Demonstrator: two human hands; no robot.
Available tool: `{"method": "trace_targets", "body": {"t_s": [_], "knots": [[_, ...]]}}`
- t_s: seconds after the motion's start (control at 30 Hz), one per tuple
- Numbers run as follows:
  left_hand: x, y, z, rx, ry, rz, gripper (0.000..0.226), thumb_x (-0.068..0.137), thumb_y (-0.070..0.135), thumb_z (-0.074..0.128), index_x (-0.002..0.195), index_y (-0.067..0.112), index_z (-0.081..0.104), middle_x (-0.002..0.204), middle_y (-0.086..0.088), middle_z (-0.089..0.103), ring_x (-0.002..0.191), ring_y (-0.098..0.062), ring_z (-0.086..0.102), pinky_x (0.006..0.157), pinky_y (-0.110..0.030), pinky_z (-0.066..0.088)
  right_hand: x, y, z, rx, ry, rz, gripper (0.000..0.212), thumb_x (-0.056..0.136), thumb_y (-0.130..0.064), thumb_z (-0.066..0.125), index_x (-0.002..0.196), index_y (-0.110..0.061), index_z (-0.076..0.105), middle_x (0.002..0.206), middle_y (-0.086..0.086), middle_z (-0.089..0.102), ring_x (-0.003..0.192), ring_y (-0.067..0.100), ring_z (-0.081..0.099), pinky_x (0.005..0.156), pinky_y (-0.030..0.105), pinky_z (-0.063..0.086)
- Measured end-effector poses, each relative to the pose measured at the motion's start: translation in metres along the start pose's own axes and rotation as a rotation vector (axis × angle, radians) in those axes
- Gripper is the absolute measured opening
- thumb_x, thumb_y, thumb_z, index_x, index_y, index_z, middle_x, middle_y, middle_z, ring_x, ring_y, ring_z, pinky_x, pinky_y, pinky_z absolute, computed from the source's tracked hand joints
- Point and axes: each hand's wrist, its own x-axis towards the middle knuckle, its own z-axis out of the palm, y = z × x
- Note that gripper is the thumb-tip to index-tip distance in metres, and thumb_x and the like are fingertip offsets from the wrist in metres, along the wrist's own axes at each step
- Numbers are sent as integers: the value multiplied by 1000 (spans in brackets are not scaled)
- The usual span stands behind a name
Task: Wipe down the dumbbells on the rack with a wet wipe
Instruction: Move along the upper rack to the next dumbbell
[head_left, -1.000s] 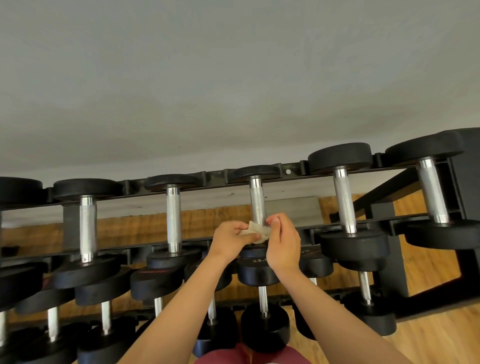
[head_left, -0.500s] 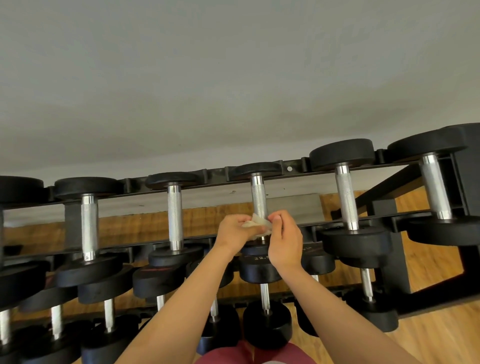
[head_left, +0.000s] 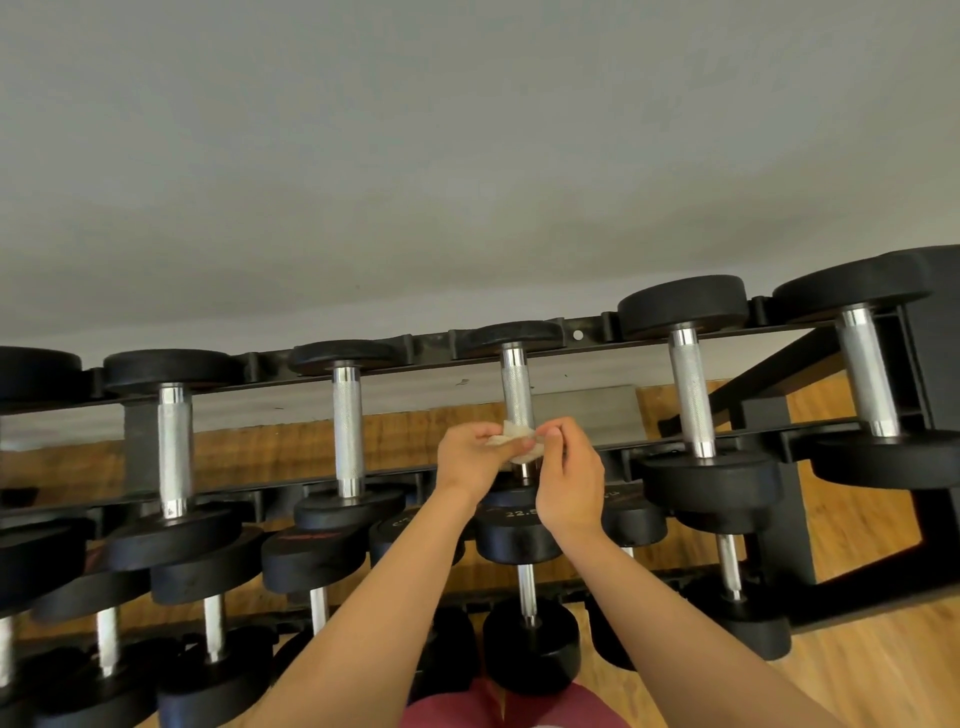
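Both my arms reach forward, my left hand (head_left: 470, 460) and right hand (head_left: 569, 478) meeting at the lower end of the middle top-row dumbbell (head_left: 517, 389) handle. The fingers of both curl onto the wet wipe (head_left: 514, 442), pinching it against the steel. The rack (head_left: 582, 335) holds black dumbbells on every tier.

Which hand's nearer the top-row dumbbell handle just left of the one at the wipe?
Left. The left hand is just right of the neighbouring handle, holding the wet wipe; the right hand is farther right, beyond the wiped handle.
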Motion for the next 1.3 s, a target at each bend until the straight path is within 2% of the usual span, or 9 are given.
{"method": "trace_targets", "body": {"t_s": [0.1, 0.17, 0.27, 0.47, 0.6, 0.87, 1.1, 1.2, 1.3], "knots": [[-4, -7, -5, -14, 73, 20, 10, 82, 20, 77, 77, 24, 70, 84, 4, 70, 87, -17, 66, 82, -32, 55, 0, 2, 2, -13, 7, 0, 23, 102, -23, 40, 88, -19, 58, 75, -9, 57, 69, 7, 55, 63, 23, 43], [-4, -3, -1, -49, 19, 9, 7, 82, 21, 77, 83, 23, 70, 87, 4, 71, 88, -15, 66, 82, -29, 54, 0, 2, 2, -6, 9, 0, 24, 101, -24, 39, 87, -18, 58, 75, -8, 58, 68, 6, 55, 62, 21, 42], [-2, 2, 6, -36, -19, 10, 18, 79, 27, 79, 92, 15, 73, 89, 0, 72, 89, -16, 67, 80, -27, 54, -1, 0, 1, 10, 6, 2, 26, 100, -27, 38, 86, -18, 58, 74, -8, 58, 67, 7, 55, 62, 21, 42], [-5, -10, 0, -90, 85, 24, 8, 82, 21, 76, 83, 14, 74, 85, -2, 71, 79, -10, 63, 72, -23, 52, -1, 1, 1, -17, 11, 8, 23, 102, -21, 40, 87, -19, 57, 75, -9, 58, 70, 8, 56, 64, 24, 44], [2, -4, 6, -47, 22, 7, 25, 78, 29, 79, 95, 13, 74, 92, -1, 73, 90, -16, 67, 83, -30, 55, 0, -1, 0, -5, 8, 9, 24, 102, -22, 40, 86, -17, 58, 74, -9, 58, 68, 6, 55, 61, 19, 42], [-9, -11, 10, -51, 236, 91, 4, 85, 15, 73, 81, 14, 72, 79, 4, 69, 78, -7, 62, 75, -22, 47, 0, 3, 2, -20, 10, 9, 23, 101, -21, 40, 86, -19, 57, 75, -6, 59, 71, 10, 58, 64, 25, 46], [3, -3, 7, -124, 103, 37, 9, 82, 22, 76, 89, 19, 72, 89, 1, 71, 89, -16, 66, 81, -29, 53, 1, 2, 2, -9, 6, 17, 23, 101, -24, 40, 87, -19, 57, 75, -6, 60, 69, 11, 58, 63, 26, 47], [10, 5, 12, -115, 92, 30, 22, 78, 26, 80, 91, 10, 72, 88, -3, 72, 84, -13, 67, 75, -23, 53, 1, 3, 2, -3, 6, 23, 23, 102, -26, 40, 88, -19, 56, 72, -4, 59, 65, 13, 56, 60, 29, 46], [8, 0, 12, -68, 148, 84, 19, 80, 27, 78, 89, 11, 74, 84, 1, 71, 81, -9, 65, 70, -15, 49, 0, 3, 1, 1, 7, 25, 22, 101, -28, 39, 88, -20, 55, 72, -5, 59, 65, 13, 56, 60, 30, 45]]}}
